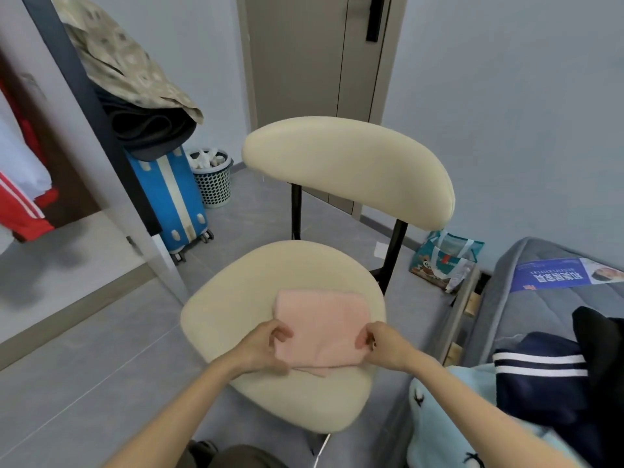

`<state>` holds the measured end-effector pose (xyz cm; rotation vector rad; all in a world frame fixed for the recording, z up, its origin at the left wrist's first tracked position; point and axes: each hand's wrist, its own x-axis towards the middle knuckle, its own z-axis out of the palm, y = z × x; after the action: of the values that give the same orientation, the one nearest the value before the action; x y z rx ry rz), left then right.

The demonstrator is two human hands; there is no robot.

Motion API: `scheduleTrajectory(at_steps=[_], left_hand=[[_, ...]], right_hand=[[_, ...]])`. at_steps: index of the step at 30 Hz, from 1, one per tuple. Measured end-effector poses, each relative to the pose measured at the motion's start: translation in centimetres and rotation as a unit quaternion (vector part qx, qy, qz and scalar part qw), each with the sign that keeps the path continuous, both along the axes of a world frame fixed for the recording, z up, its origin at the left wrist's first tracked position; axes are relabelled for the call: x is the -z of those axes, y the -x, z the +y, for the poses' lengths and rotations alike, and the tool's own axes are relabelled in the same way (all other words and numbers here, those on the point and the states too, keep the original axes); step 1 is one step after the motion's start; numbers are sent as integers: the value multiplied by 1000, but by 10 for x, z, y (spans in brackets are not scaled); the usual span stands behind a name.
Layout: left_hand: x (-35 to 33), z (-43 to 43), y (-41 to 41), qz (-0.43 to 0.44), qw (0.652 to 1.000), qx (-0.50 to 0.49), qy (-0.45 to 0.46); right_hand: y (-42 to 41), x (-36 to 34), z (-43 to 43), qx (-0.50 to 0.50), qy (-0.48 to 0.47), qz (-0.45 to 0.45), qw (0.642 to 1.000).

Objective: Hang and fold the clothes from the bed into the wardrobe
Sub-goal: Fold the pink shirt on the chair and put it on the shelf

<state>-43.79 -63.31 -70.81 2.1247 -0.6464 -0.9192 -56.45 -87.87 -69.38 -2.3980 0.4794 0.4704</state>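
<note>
A folded pink garment (320,324) lies on the seat of a cream chair (236,312) in front of me. My left hand (270,346) pinches its left edge, fingers curled on the cloth. My right hand (381,342) pinches its right edge the same way. On the bed (526,298) at the right lie a navy garment with white stripes (540,376), a black garment (597,336) and a light blue one (449,413). The open wardrobe (20,163) at the far left holds hanging red and white clothes (20,204).
A blue suitcase (172,201) with dark and patterned clothes piled on it stands by the wardrobe door edge. Beside it is a grey perforated basket (212,180). A patterned bag (442,261) sits on the floor behind the chair, near a closed door (304,62).
</note>
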Motion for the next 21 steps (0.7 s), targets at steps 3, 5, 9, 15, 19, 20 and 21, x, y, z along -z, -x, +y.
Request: scheduleTrajectory(at_steps=[3,5,9,15,19,20,21], left_hand=[[1,-7,4,-86,991,-103,3],[0,-17,5,-202,967,-153,-19],[9,-49,10,-370,926,-53,-49],[53,-68,11,-337,930,-24,-144],[68,-65,11,-322,939,-35,-114],[69,-65,11,-324,939,-40,-105],[69,-64,12,-319,942,-53,-91]], right_hand=[[2,5,9,55,61,-37,996],[-3,6,17,97,132,-140,977],[-26,11,43,37,150,-193,969],[-36,62,52,31,129,-85,987],[-33,79,48,34,119,-89,988],[-34,80,47,35,112,-92,989],[-34,80,46,39,104,-95,989]])
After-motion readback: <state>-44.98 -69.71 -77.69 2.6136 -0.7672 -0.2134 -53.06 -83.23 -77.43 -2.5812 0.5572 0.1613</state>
